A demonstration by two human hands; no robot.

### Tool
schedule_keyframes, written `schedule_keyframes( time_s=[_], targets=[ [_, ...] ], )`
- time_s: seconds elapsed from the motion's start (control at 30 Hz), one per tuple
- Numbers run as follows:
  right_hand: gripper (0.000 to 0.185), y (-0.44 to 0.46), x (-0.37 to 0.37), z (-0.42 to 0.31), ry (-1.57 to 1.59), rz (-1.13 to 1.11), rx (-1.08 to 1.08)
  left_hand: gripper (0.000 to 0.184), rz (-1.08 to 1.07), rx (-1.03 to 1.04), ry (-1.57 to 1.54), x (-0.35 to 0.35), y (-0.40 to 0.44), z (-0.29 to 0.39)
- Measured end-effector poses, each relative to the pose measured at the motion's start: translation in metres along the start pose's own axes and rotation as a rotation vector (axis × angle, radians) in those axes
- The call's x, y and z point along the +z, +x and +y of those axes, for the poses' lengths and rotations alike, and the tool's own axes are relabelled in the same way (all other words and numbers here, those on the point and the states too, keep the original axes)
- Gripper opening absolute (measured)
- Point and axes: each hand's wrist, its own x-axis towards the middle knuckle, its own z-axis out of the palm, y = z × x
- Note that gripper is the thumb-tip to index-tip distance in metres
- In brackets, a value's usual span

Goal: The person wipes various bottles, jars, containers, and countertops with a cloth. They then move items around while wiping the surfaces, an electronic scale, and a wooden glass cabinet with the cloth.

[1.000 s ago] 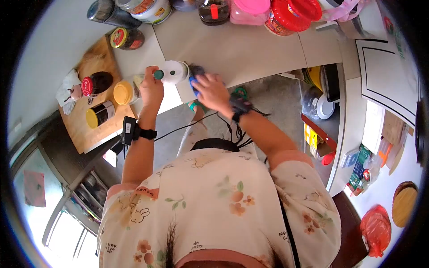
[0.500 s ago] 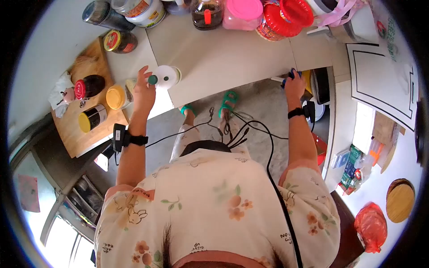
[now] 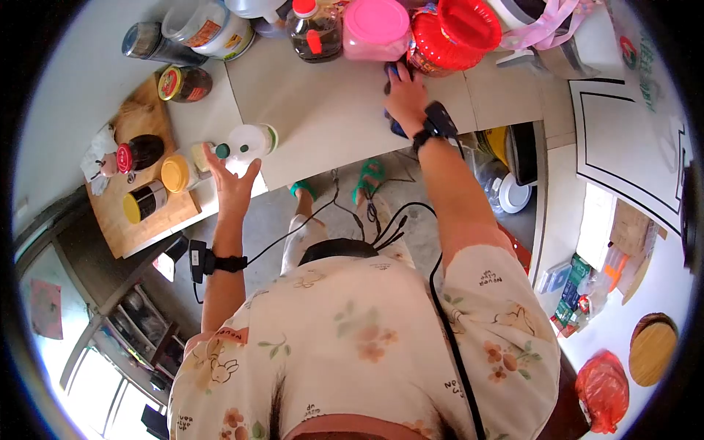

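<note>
My right hand [image 3: 405,95] presses a crumpled dark blue cloth [image 3: 396,126] to the countertop, just in front of a tub with a red lid [image 3: 469,26]. Parts of the cloth stick out above and below my fingers; the rest is hidden under the hand. My left hand [image 3: 233,182] is open, thumb and fingers spread, with nothing in it. It hovers by a small bottle with a green cap [image 3: 222,151] and a jar with a white lid [image 3: 248,142]; whether a fingertip touches the bottle I cannot tell.
A wooden board [image 3: 172,209] at the left holds several jars. Along the back stand a pink-lidded jar [image 3: 375,29], a dark bottle with a red cap [image 3: 314,37] and a white tub [image 3: 209,29]. The counter's front edge and a dangling black cable [image 3: 433,220] lie before me.
My right hand has moved from the counter's right front edge leftward and back onto the countertop with the cloth. My left hand has drawn toward me, and its fingers have spread. The view has shifted slightly.
</note>
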Motion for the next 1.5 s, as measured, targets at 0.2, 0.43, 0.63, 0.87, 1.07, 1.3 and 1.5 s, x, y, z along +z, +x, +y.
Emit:
schedule_keyframes(
  time_s=[0.2, 0.43, 0.63, 0.87, 1.07, 1.3, 1.5],
  targets=[
    [0.064, -0.088, -0.014, 0.096, 0.025, -0.099, 0.058, 0.138, 0.217, 0.099, 0.078, 0.029, 0.023, -0.024],
    [0.055, -0.105, -0.036, 0.168, 0.038, 0.007, 0.023, 0.124, 0.271, 0.033, 0.035, 0.042, 0.025, -0.011],
    [0.041, -0.112, -0.013, 0.214, -0.26, -0.045, 0.15, 0.11, 0.269, -0.093, 0.065, 0.034, 0.031, -0.01],
    [0.052, -0.123, -0.031, 0.18, 0.496, -0.2, 0.331, 0.049, 0.048, -0.113, -0.012, 0.012, 0.045, -0.021],
    [0.058, -0.063, -0.086, -0.057, 1.171, -0.091, -0.054, 0.049, -0.029, -0.049, 0.132, 0.002, 0.047, -0.031],
    [0.059, -0.038, -0.061, -0.265, 0.925, 0.141, -0.573, 0.039, 0.045, 0.193, 0.157, -0.004, 0.041, -0.024],
    [0.05, -0.021, 0.01, -0.215, 0.432, -0.218, -0.561, 0.057, -0.06, 0.232, 0.06, -0.016, 0.038, -0.026]
  ],
)
